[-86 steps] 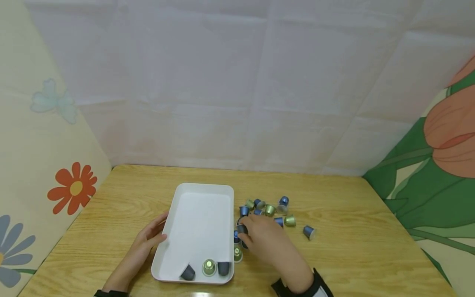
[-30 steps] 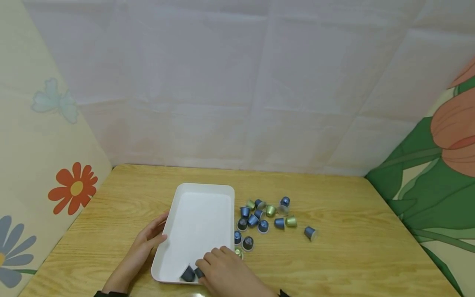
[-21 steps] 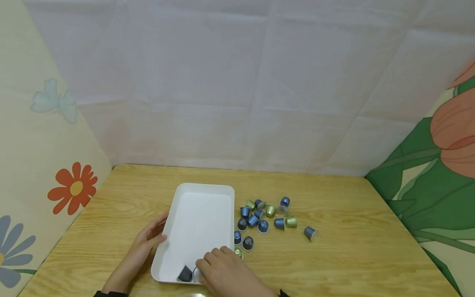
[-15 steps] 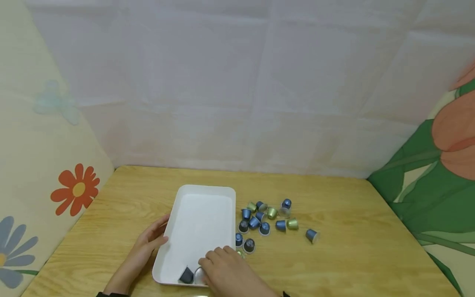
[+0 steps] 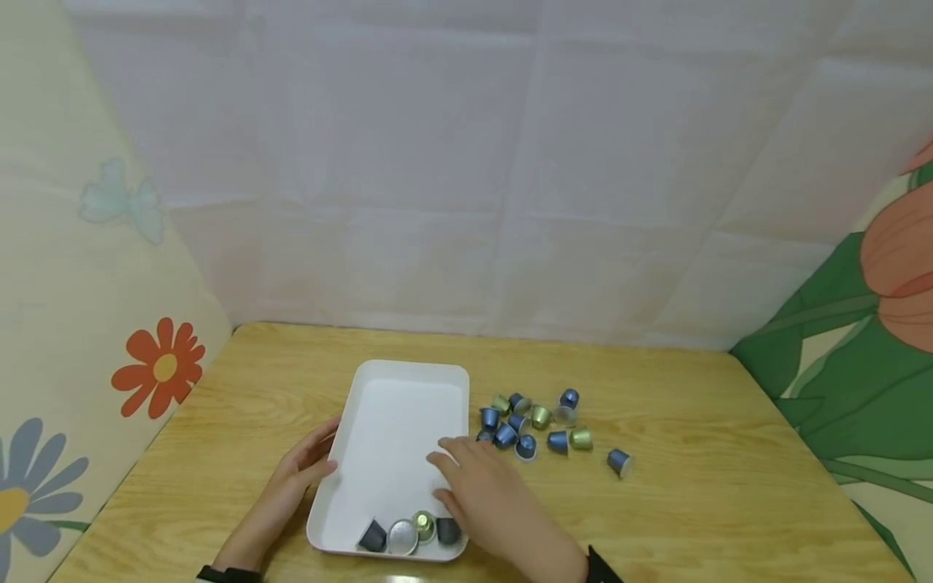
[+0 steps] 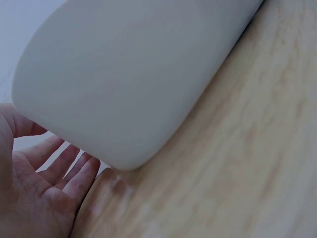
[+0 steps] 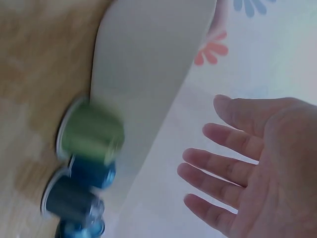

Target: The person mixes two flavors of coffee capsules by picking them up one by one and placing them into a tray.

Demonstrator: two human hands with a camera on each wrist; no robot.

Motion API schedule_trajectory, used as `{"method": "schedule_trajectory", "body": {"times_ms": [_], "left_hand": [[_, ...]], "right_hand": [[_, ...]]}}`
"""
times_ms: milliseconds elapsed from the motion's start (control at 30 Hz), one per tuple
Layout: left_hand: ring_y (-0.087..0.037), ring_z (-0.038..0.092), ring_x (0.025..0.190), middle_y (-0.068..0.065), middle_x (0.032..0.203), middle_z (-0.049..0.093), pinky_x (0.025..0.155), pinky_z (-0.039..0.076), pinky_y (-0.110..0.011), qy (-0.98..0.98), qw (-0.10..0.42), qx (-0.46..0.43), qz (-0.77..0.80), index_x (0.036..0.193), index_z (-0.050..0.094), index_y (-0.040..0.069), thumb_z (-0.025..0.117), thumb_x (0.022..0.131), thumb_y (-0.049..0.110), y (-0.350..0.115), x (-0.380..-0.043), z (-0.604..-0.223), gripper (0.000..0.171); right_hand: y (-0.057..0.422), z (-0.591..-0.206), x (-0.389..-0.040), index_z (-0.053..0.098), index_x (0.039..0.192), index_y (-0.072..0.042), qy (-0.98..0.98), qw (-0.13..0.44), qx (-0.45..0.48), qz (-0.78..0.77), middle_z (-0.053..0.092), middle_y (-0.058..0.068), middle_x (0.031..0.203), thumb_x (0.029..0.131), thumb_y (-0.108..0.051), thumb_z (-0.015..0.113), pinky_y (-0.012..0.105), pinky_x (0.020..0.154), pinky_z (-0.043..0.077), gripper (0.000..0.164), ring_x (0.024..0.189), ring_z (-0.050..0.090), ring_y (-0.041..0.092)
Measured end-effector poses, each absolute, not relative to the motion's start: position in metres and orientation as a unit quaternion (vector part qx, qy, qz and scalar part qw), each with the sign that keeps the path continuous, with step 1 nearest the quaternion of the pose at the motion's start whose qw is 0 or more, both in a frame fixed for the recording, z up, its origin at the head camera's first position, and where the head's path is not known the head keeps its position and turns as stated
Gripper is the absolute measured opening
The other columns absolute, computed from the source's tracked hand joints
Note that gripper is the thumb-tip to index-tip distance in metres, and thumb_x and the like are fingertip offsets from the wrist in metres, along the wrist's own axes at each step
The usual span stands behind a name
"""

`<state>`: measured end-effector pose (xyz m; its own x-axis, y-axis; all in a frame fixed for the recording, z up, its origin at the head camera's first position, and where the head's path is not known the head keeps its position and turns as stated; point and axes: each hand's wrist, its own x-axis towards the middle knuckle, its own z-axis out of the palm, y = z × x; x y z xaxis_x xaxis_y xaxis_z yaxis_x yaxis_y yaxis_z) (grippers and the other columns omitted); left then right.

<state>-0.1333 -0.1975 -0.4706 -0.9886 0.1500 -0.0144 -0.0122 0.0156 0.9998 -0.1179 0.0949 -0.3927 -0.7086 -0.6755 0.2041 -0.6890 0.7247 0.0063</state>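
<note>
My left hand (image 5: 295,474) holds the left side of a white tray (image 5: 461,389), thumb at the rim and fingers along the outer wall. Over the tray's right rim, my right hand (image 5: 488,494) has spread, relaxed fingers with nothing between them, as the right wrist view confirms. Along the tray's near end lie a dark grey coffee capsule (image 5: 373,535) on its side, another with its silver lid (image 5: 402,538) up, a green capsule (image 5: 424,525) and a second dark capsule (image 5: 448,531) beside the right hand. The right hand covers some capsules on the table.
Right of the tray, several blue and green capsules (image 5: 541,417) are scattered on the wooden table (image 5: 678,421). One blue capsule (image 5: 619,462) lies apart, farther right. A white cloth (image 5: 408,178) hangs behind the table; flower-printed panels stand at both sides.
My right hand took a dark capsule from the table into the tray's near end, where one now lies lid up. It then let go and moved up and right. The left hand stays.
</note>
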Motion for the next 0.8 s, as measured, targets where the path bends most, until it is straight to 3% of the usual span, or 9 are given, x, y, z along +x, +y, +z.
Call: {"method": "schedule_trajectory", "body": {"times_ms": [100,800], "left_hand": [[0.004,0.048,0.119,-0.026,0.152,0.037,0.094,0.042,-0.019,0.71,0.054,0.049,0.7,0.151,0.033,-0.003,0.058,0.096,0.008,-0.198,-0.134,-0.471,0.061],[0.002,0.048,0.119,-0.026,0.152,0.036,0.094,0.043,-0.02,0.705,0.051,0.046,0.706,0.15,0.033,-0.006,0.057,0.096,0.005,-0.196,-0.135,-0.472,0.06]], "right_hand": [[0.105,-0.392,-0.128,0.063,0.125,-0.011,-0.925,0.115,0.357,0.051,0.061,0.009,0.128,0.094,-0.03,0.068,0.043,0.098,0.046,0.037,0.118,0.057,0.025],[0.151,-0.387,-0.16,0.062,0.127,-0.004,-0.955,0.095,0.246,0.138,0.06,0.017,0.13,0.092,-0.019,0.072,0.052,0.101,0.042,0.04,0.121,0.056,0.037]]}}
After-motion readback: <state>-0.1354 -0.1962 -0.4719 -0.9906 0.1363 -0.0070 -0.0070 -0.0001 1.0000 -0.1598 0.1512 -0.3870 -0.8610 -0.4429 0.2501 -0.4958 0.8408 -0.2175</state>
